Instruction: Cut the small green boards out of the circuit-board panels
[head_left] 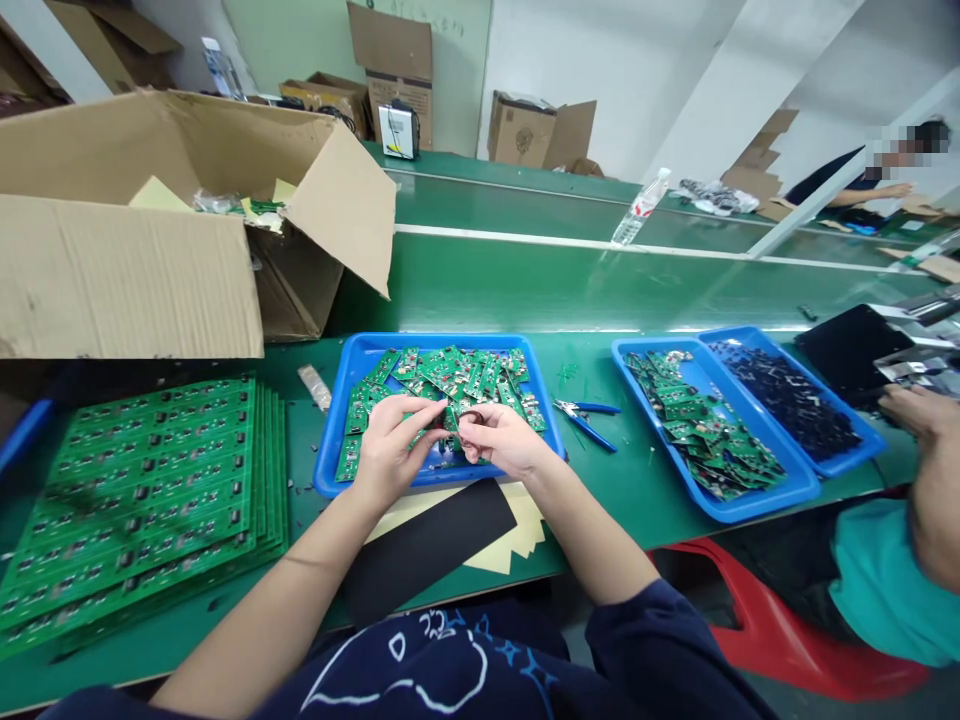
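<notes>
My left hand (390,445) and my right hand (499,438) meet over the front of a blue tray (341,440) filled with several small green circuit boards (457,375). Both hands pinch one small green circuit board (448,418) between their fingertips, the left on its left end and the right on its right end. A small dark part shows by my right fingers; I cannot make out what it is. Below my hands lie a black sheet (427,545) and yellow sheets (517,540) on the green bench.
A stack of large green panel boards (142,500) lies at left, behind it an open cardboard box (135,260). Blue-handled cutters (589,418) lie right of the tray. Two more blue trays (750,500) stand at right, near a co-worker's arm (930,470). A plastic bottle (637,210) stands on the conveyor.
</notes>
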